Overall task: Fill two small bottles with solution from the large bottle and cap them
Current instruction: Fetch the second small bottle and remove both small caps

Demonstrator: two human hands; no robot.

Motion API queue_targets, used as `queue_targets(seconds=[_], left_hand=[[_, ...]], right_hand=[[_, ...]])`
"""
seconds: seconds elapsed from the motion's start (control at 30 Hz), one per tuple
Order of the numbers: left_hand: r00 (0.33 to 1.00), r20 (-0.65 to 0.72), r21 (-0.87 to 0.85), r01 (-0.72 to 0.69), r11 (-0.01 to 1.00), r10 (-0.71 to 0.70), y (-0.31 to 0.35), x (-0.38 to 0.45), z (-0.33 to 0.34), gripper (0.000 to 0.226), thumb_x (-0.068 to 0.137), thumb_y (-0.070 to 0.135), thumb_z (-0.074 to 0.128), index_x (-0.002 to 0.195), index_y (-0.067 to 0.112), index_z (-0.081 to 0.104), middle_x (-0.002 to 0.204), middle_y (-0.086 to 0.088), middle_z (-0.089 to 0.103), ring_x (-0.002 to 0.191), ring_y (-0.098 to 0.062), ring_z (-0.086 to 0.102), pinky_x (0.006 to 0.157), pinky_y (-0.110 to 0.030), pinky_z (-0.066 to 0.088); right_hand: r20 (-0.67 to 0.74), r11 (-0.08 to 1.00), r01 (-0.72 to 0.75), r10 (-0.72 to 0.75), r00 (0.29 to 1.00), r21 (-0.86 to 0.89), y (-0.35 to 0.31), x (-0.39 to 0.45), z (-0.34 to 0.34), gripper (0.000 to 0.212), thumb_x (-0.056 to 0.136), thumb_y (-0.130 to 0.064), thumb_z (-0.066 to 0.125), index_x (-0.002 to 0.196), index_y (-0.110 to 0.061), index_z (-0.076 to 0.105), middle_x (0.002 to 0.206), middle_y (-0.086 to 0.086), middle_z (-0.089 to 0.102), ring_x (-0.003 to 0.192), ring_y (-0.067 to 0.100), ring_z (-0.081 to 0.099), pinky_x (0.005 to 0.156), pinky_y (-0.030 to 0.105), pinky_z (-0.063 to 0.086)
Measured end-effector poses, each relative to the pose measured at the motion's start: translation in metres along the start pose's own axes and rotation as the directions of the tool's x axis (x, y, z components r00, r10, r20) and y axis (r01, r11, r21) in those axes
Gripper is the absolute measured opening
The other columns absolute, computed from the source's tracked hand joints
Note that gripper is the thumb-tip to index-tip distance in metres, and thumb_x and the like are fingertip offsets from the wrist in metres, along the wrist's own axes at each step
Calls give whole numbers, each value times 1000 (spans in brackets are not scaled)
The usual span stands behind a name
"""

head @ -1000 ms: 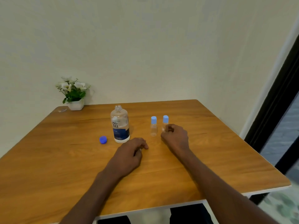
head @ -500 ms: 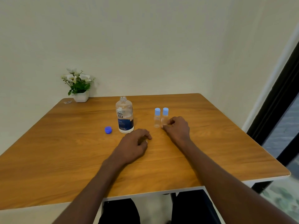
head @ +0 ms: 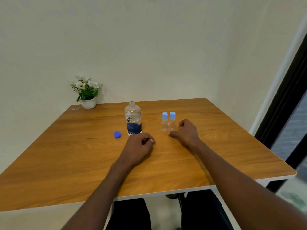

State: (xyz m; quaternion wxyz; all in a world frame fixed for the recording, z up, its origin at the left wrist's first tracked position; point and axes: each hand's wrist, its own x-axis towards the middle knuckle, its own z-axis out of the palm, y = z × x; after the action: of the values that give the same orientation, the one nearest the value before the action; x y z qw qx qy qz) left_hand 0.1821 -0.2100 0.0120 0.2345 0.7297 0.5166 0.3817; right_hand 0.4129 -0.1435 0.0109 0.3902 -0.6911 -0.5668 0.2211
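The large clear solution bottle point(head: 132, 120) with a blue label stands uncapped at the middle of the wooden table point(head: 232, 146). Its dark blue cap point(head: 117, 134) lies to its left. Two small clear bottles, one on the left point(head: 164, 122) and one on the right point(head: 172, 122), stand side by side with light blue caps on. My right hand point(head: 186, 132) rests on the table just right of them, fingers loosely curled, thumb tip near the right bottle's base, holding nothing. My left hand point(head: 139, 146) rests in front of the large bottle, loosely curled and empty.
A small white pot of white flowers point(head: 88, 95) stands at the far left corner against the wall, with a tiny clear scrap point(head: 76, 109) beside it. A dark door frame point(head: 285, 100) lies to the right. The table's near edge point(head: 166, 191) is white.
The right small bottle now stands closer to the left one, and my right hand has drawn back off it. My left hand stayed put. The camera view shifted.
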Motion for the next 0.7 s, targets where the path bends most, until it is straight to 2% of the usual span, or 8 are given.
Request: queue_targets(seconds=[0.07, 0.1, 0.2, 0.27, 0.37, 0.43, 0.53, 0.7], left_hand=[[994, -104, -91, -44, 995, 35, 7, -7, -5, 23, 96, 15, 62, 79, 24, 75, 80, 10, 73, 84, -8, 67, 77, -25, 53], [977, -199, -137, -108, 985, 79, 10, -12, -7, 25, 94, 12, 60, 74, 19, 73, 74, 7, 71, 78, -12, 66, 71, -23, 51], [868, -479, -185, -246, 951, 132, 8, -21, -15, 23, 91, 9, 57, 71, 11, 68, 67, 3, 66, 66, -17, 62, 61, -20, 45], [802, -586, -189, -273, 943, 115, 1, -18, -21, 20, 93, 9, 56, 77, 11, 68, 71, 0, 67, 67, -18, 62, 60, -29, 48], [736, -673, -169, -255, 952, 78, -5, -8, -30, 12, 94, 12, 58, 93, 12, 70, 87, 1, 70, 81, -14, 64, 62, -30, 50], [712, -700, -176, -246, 953, 55, -11, 5, -36, 14, 95, 16, 61, 106, 14, 68, 100, 3, 70, 93, -14, 66, 66, -31, 52], [700, -714, -204, -231, 951, 17, -21, 23, -43, 24, 95, 24, 64, 118, 16, 64, 111, 2, 68, 104, -17, 65, 75, -36, 54], [734, -679, -216, -205, 955, 4, -35, 36, -38, 35, 97, 36, 65, 128, 20, 64, 122, 7, 66, 117, -13, 61, 90, -38, 52]], right_hand=[[-18, 995, 37, -35, 999, 91, 0, -9, -4, 75, 72, -31, 95, 135, -17, 56, 133, 1, 55, 111, 16, 59, 83, 29, 53], [-75, 987, 75, -65, 995, 145, -1, -16, -6, 71, 76, -29, 93, 136, -18, 56, 136, 0, 51, 109, 15, 60, 80, 26, 52], [-357, 916, 266, -151, 922, 299, -7, -40, -8, 53, 84, -22, 85, 129, -26, 58, 133, -6, 49, 102, 14, 63, 76, 28, 58], [-449, 852, 395, -219, 866, 345, -22, -57, -2, 46, 87, -19, 83, 124, -28, 59, 127, -8, 52, 96, 12, 62, 72, 27, 58], [-416, 779, 479, -310, 855, 404, -50, -78, 22, 40, 89, -22, 83, 121, -29, 60, 122, -8, 56, 94, 13, 63, 70, 30, 59], [-365, 773, 502, -371, 854, 388, -68, -82, 44, 46, 88, -28, 85, 125, -31, 58, 125, -13, 54, 100, 11, 61, 73, 30, 58], [-292, 803, 518, -440, 849, 296, -89, -76, 74, 70, 83, -38, 87, 140, -32, 48, 136, -15, 49, 116, 5, 53, 87, 23, 54], [-174, 855, 467, -436, 883, 226, -94, -59, 109, 102, 78, -49, 88, 158, -28, 28, 156, -5, 39, 143, 13, 42, 110, 33, 48]])
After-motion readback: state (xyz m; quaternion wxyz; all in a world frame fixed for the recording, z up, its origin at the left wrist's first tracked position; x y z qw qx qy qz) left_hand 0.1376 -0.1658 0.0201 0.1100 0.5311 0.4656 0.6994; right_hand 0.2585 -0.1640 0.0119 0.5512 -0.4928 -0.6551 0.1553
